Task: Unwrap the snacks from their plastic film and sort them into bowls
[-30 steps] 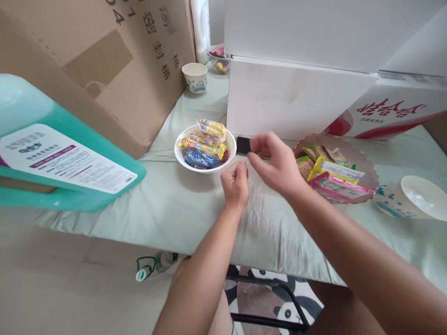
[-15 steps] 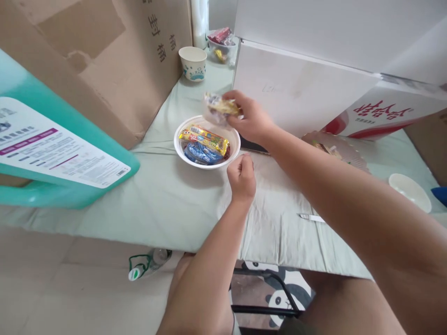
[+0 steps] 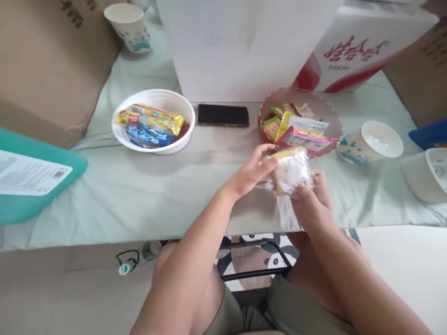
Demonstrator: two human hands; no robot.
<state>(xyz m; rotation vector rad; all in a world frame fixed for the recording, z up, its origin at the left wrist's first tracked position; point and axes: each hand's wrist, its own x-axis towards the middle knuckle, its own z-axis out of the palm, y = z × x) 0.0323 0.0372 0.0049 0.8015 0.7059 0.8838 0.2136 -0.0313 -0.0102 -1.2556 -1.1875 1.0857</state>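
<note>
Between both hands is a snack packet (image 3: 293,170) in shiny clear plastic, with yellowish contents or print; its exact kind is unclear. My left hand (image 3: 251,172) is closed on its left edge, thumb on top. My right hand (image 3: 314,202) grips the lower right corner. Some clear plastic hangs below the packet, blurred. Just beyond the hands stands a pinkish clear bowl (image 3: 331,116) with a scalloped rim, containing several wrapped snacks, one a pink packet (image 3: 307,141). To the left is a white bowl (image 3: 157,95) holding yellow and blue snack packets (image 3: 150,135).
A black phone (image 3: 222,115) lies between the bowls, before a white box (image 3: 244,51). Paper cups (image 3: 352,144) stand on the right and another cup (image 3: 134,32) at the back left. A green jug (image 3: 38,186) and a cardboard box (image 3: 52,74) flank the left side.
My right hand has brought the packet from above the white bowl to the right and nearer me. My left hand has opened from a fist and taken hold of it too. The view has swung right.
</note>
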